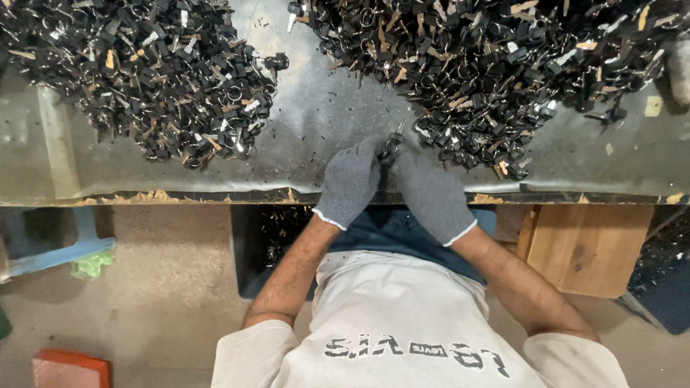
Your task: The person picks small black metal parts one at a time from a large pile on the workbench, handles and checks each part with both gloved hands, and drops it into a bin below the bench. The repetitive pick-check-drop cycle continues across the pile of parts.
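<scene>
Left hand [350,183] and right hand [430,192] wearing grey knit gloves, white cuff edging showing. Small part [392,146] between them looking black and silvery. Piles [151,72] showing black, flecked tan and silver. Table [323,115] appearing dull grey-green. Shirt [402,316] showing off-white, black print.

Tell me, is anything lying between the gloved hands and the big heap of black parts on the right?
Nothing visible. The left hand and right hand meet around a small metal part at the near edge of the right heap; only bare, speckled table lies around them.
</scene>
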Action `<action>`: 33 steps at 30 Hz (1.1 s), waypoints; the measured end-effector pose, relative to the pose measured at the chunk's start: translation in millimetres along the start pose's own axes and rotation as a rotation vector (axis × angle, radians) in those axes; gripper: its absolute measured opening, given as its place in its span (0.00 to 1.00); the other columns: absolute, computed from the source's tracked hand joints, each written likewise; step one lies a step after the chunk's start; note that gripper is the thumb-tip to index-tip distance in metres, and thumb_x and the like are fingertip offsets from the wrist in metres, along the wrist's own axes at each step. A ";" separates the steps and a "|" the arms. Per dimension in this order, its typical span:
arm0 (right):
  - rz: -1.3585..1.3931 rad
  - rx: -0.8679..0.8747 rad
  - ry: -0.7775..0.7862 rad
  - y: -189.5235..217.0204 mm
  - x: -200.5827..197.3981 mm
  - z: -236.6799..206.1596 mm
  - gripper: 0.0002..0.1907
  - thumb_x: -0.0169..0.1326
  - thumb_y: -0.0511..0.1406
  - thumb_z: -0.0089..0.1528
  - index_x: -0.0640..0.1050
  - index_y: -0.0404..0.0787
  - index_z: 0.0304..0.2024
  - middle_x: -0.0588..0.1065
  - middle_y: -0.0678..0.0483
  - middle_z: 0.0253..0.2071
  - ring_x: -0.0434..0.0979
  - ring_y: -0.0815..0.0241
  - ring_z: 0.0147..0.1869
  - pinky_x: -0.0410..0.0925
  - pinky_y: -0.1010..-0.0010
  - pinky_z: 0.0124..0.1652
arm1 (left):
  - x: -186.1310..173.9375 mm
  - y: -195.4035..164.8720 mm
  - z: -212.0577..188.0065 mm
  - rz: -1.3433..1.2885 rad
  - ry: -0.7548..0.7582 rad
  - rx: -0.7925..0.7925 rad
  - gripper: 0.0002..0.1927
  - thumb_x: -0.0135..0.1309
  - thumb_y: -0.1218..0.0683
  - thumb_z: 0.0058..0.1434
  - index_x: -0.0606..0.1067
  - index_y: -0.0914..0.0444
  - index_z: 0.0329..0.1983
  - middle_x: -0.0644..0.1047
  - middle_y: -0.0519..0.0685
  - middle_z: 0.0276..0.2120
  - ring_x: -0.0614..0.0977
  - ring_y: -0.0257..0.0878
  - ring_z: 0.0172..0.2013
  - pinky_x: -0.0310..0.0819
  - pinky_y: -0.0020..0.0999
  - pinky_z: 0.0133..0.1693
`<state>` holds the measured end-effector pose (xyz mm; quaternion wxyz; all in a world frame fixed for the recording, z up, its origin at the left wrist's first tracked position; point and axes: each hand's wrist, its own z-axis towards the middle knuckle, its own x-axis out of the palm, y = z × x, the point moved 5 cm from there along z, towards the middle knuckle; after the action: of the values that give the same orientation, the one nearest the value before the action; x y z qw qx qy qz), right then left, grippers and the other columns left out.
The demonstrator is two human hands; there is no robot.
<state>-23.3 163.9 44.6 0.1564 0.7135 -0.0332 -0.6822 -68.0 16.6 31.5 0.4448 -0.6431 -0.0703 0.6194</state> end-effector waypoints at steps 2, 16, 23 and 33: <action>-0.034 -0.019 -0.071 5.5 1.6 -2.9 0.09 0.51 0.38 0.66 0.71 0.38 0.42 0.76 0.45 0.31 0.81 0.46 0.31 0.72 0.57 0.26 | 2.6 0.3 -1.5 -0.030 -0.030 0.049 0.17 0.54 0.62 0.58 0.75 0.63 0.51 0.79 0.55 0.41 0.81 0.54 0.43 0.74 0.49 0.47; 0.506 0.227 0.392 -21.1 1.8 17.7 0.19 0.51 0.41 0.67 0.68 0.30 0.49 0.78 0.32 0.33 0.81 0.33 0.37 0.71 0.44 0.38 | 3.1 6.0 -9.4 -0.041 0.021 -0.143 0.24 0.59 0.56 0.57 0.74 0.65 0.57 0.80 0.54 0.39 0.82 0.53 0.37 0.75 0.48 0.39; 0.116 0.015 0.024 7.3 -5.6 -17.1 0.10 0.51 0.36 0.67 0.71 0.35 0.46 0.76 0.40 0.35 0.80 0.40 0.32 0.73 0.52 0.28 | 0.5 -14.5 -18.2 0.240 -0.047 0.035 0.07 0.57 0.55 0.61 0.75 0.59 0.41 0.76 0.52 0.33 0.80 0.52 0.35 0.73 0.49 0.37; -0.137 -0.074 -0.017 5.6 0.8 -19.8 0.12 0.53 0.36 0.62 0.74 0.38 0.46 0.75 0.47 0.32 0.81 0.51 0.28 0.72 0.62 0.22 | -7.7 -19.7 -11.0 0.081 -0.145 -0.032 0.15 0.55 0.59 0.60 0.75 0.64 0.51 0.76 0.56 0.37 0.78 0.56 0.40 0.71 0.50 0.44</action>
<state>-2.8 161.9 45.8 0.1354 0.7019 0.0394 -0.6982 -51.1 18.0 48.4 0.4029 -0.6059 -0.0861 0.6805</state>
